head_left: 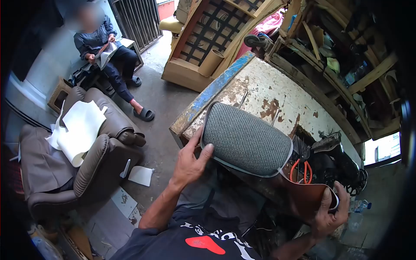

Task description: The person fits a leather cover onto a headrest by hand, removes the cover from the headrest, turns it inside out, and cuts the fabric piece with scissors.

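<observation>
A grey textured fabric piece (247, 139) with a pale edge lies over the near part of a worn white table (288, 93). My left hand (190, 162) grips its left end, thumb on top and fingers underneath. From its right end a brown leather-like strip (303, 195) curves down to the right. My right hand (331, 212) pinches the far end of that strip, thumb on the near side. Between the fabric and a dark sewing machine (336, 147) are orange-handled scissors (301, 171).
A person (102, 47) sits at the upper left holding some material. Brown leather seats (93, 164) with white sheets (82, 125) stand left. Behind the table are a wooden furniture frame (186, 71) and piled wood (342, 82). A plastic bottle (357, 206) is beyond my right hand.
</observation>
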Available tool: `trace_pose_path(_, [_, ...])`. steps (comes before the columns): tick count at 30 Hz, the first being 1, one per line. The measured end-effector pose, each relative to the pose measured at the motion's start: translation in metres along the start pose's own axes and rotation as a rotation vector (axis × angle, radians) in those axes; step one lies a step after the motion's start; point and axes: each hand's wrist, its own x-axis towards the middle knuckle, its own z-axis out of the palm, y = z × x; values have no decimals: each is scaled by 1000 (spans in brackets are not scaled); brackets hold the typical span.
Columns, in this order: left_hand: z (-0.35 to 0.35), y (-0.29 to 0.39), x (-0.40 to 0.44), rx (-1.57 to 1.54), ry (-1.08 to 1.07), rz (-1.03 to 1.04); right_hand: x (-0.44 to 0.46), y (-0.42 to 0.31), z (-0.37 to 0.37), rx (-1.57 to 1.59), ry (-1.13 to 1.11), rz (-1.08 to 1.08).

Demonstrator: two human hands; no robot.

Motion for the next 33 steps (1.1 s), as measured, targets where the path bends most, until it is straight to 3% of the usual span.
trace_pose_path(1, [3,3,-2,143,36,40,10,-4,-3,-5,2,-8])
trace_pose_path(5, [7,7,-3,113,55,44,73,-31,-2,200,-260,-218])
trace_pose_path(7, [5,26,-7,333,170,231,106,-52,16,337,-382,-332])
trace_pose_path(9, [4,42,-6,268,127,319,133,-64,37,462,-501,-404])
trace_pose_path(10, [3,51,-5,105,-2,406,145,-72,40,595,-674,-287])
trace_pose_path(11, [1,60,-3,-57,-125,491,155,-81,45,591,-665,-288])
trace_pose_path(13, [1,72,4,-117,-210,507,173,-101,55,639,-820,-295])
trace_pose_path(15, [2,74,10,-523,-523,-5,180,-103,91,575,-640,-489])
trace_pose_path(16, [5,70,14,-393,-415,-79,185,-107,105,493,-508,-586])
trace_pose_path(17, [10,59,15,-190,-205,-45,183,-106,116,569,-465,-535])
trace_pose_path(19, [14,50,19,-274,95,-36,173,-100,119,325,-193,-653])
trace_pose_path(20, [12,45,19,-271,82,-40,166,-94,116,319,-192,-641])
trace_pose_path(22, [1,33,11,-277,243,-101,134,-78,102,501,-261,-329])
trace_pose_path(25, [1,26,2,-310,305,-133,70,-48,100,442,-199,10])
trace_pose_path(28, [-4,15,-5,-300,272,-144,-12,-29,100,426,-250,647])
trace_pose_path(30, [-2,20,-5,-195,279,-167,-55,-29,96,563,-365,904])
trace_pose_path(33, [-1,18,0,-96,296,-112,-79,-40,101,687,-505,976])
